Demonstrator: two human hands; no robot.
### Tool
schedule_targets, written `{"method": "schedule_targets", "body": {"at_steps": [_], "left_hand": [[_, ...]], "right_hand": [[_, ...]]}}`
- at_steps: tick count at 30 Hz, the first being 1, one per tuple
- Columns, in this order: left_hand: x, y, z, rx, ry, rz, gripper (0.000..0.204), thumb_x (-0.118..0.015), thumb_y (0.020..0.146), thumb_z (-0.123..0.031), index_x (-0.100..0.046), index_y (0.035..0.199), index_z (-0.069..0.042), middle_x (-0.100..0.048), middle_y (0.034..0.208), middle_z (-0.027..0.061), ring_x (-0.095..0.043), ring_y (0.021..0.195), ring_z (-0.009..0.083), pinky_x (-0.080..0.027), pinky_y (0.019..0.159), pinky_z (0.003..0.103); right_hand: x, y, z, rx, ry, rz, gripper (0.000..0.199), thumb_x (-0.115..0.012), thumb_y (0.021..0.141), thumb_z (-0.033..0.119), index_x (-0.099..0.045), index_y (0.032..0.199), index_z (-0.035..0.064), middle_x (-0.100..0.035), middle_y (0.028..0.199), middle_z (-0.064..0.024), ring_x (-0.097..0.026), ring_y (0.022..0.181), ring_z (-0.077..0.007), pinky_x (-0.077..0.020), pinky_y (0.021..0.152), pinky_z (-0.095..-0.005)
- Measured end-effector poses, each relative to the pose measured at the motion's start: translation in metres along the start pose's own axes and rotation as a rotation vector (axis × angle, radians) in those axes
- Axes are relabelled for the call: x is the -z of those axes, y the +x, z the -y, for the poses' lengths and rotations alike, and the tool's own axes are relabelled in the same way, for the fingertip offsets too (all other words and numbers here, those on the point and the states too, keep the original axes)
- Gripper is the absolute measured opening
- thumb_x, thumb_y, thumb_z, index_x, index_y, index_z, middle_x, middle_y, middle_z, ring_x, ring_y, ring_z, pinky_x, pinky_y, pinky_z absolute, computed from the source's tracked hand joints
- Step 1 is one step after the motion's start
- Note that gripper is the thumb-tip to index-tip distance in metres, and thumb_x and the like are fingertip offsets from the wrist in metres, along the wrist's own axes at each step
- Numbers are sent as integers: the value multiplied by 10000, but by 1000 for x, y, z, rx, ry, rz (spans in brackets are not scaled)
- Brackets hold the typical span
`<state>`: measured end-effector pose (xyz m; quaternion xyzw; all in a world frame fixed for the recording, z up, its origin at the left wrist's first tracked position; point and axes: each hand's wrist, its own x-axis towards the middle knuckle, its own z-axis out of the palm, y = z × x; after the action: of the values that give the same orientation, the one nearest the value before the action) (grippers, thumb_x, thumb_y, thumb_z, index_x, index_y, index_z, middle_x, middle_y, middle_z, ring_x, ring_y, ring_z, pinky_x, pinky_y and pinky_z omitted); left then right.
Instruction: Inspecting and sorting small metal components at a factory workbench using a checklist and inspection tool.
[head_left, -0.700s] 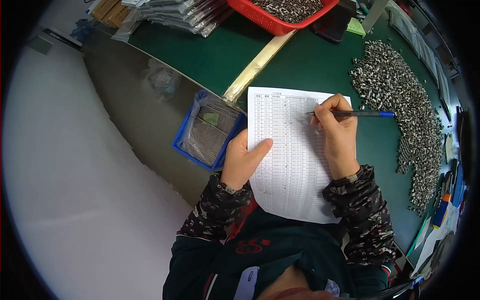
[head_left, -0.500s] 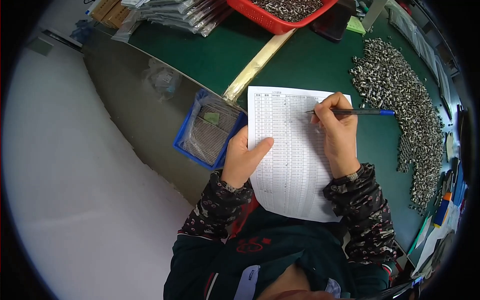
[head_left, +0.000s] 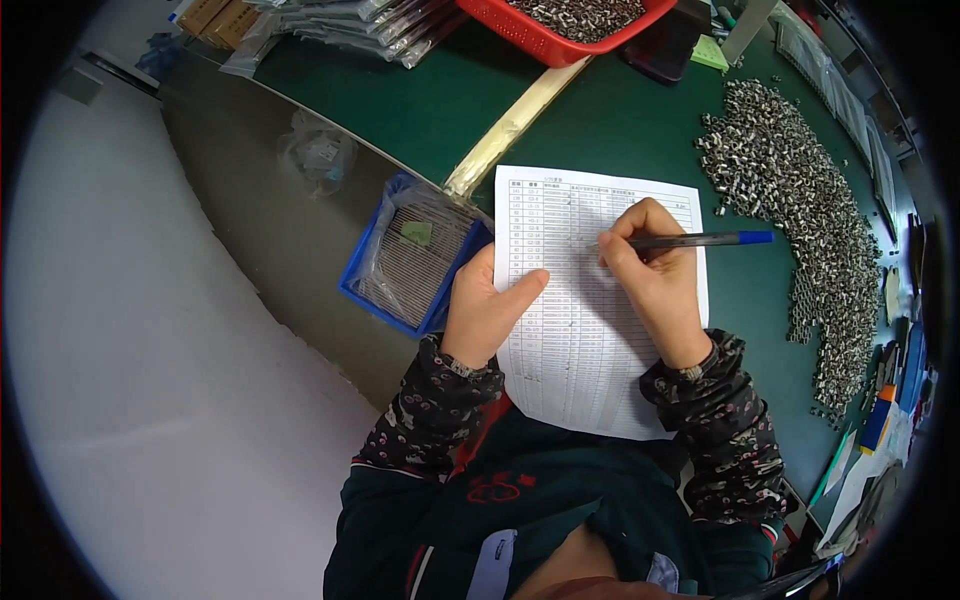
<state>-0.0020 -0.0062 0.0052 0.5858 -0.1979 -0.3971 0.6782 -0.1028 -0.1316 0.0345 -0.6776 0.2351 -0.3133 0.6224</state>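
A white sheet of paper [head_left: 560,370] printed with a table of rows and columns lies partly over the table edge and partly toward my lap. My left hand [head_left: 484,308] grips its left edge, the thumb on top and the other fingers hidden underneath. Over the upper right of the sheet, my right hand [head_left: 655,280] is closed around a dark pen [head_left: 705,240] with a blue end. The pen points left, and its tip is hidden by my fingers. I cannot tell whether the tip touches the paper.
Many small metal pieces [head_left: 780,160] are heaped on the green table [head_left: 390,110] at right. A red basket [head_left: 515,35] of similar pieces stands at the back, near stacked plastic-wrapped packs [head_left: 350,30]. Below the table edge, a blue bin [head_left: 375,315] holds rows of thin strips.
My right hand has moved slightly down and left over the sheet with the pen, which now lies lower. My left hand keeps its grip on the paper's edge.
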Motion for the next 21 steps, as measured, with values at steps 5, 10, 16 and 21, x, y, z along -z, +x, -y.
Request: {"method": "schedule_targets", "body": {"at_steps": [5,10,16,21], "left_hand": [[0,0,1,-1,-49,17,204,-539,736,-12,-520,933,38,-581,868,92,-554,752,116,-448,651,232],[1,0,1,2,-2,2,209,-538,732,-12,-522,934,38,-582,869,92,-554,754,117,-446,650,234],[1,0,1,1,-27,4,216,-540,729,-12,-522,938,38,-583,865,88,-553,750,113,-445,651,232],[1,0,0,-1,-24,4,221,-540,728,-11,-521,943,36,-584,866,85,-552,748,110,-444,652,231]], "right_hand": [[-3,-2,-5,-58,-123,46,137,-553,685,24,-439,608,28,-401,537,34,-328,490,-25,-259,428,-172],[-5,-1,-5,-26,-199,80,138,-555,682,18,-440,606,24,-404,538,31,-330,485,-26,-261,422,-173],[-6,-2,-5,-33,-218,80,131,-557,681,16,-446,611,22,-404,537,29,-334,486,-27,-266,422,-174],[-6,-2,-5,-43,-248,67,127,-558,681,17,-449,615,21,-406,537,28,-339,488,-28,-269,422,-174]]}}
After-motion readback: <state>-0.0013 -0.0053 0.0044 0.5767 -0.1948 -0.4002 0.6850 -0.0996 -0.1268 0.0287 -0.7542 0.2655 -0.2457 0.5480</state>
